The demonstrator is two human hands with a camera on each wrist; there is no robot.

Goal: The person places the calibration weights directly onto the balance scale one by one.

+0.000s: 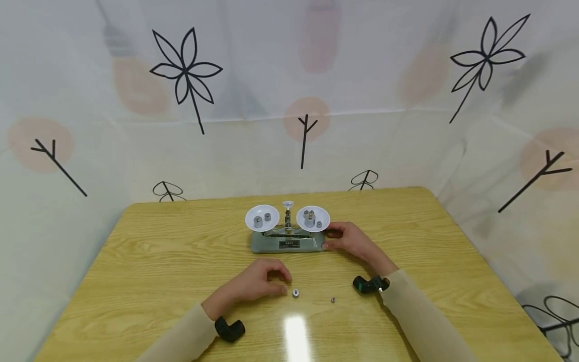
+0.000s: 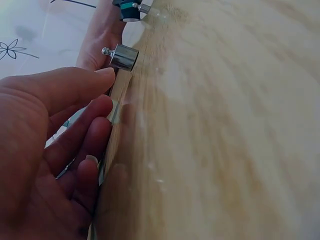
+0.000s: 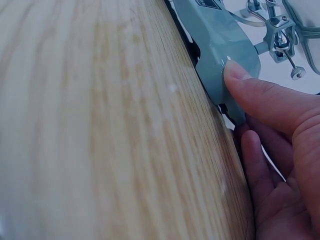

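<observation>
A grey-green balance scale (image 1: pixel 267 245) stands toward the back of the table with two white pans. Two metal weights (image 1: pixel 258 221) sit in its left pan (image 1: pixel 250 218), and several weights (image 1: pixel 309 219) in its right pan (image 1: pixel 325 219). My right hand (image 1: pixel 350 240) grips the right end of the base; the right wrist view shows the thumb on the base's (image 3: pixel 215 45) front and fingers behind its end. Loosely curled and holding nothing, my left hand (image 1: pixel 258 281) rests just left of a knobbed cylindrical weight (image 1: pixel 296 293); its thumb tip appears close to that weight (image 2: pixel 124 57) in the left wrist view.
A smaller weight (image 1: pixel 333 299) stands on the table to the right, between the forearms. The wooden table (image 1: pixel 172 241) meets a patterned cloth (image 1: pixel 253 161) along its back and sides. Black bands (image 1: pixel 229 330) are on both wrists.
</observation>
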